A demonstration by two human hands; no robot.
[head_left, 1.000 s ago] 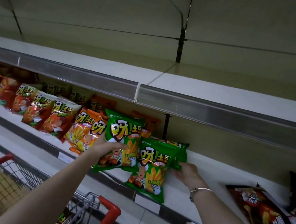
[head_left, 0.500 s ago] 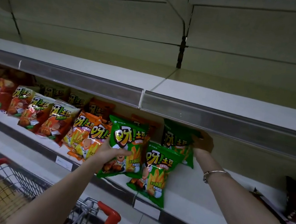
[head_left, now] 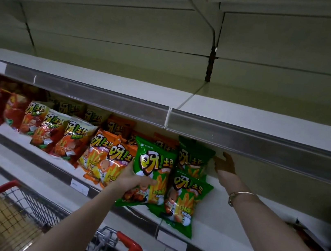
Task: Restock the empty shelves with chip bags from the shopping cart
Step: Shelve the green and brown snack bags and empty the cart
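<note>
The left hand (head_left: 130, 181) grips a glossy green chip bag (head_left: 153, 173) by its left edge, over the shelf (head_left: 221, 219). The right hand (head_left: 224, 165), in shadow, touches an upright green bag (head_left: 193, 157) at the shelf's back. Whether it pinches the bag cannot be told. A third green bag (head_left: 185, 201) leans in front. The wire shopping cart (head_left: 3, 215) is cut off below.

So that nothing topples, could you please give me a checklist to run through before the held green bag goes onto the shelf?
1. Grip of left hand on held green bag: ok.
2. Its print faces out: ok.
3. Hold of right hand on rear green bag: cannot tell, shadowed.
4. Whether front green bag sits behind the lip: cannot tell.
5. Bare shelf right of the green bags: ok.
</note>
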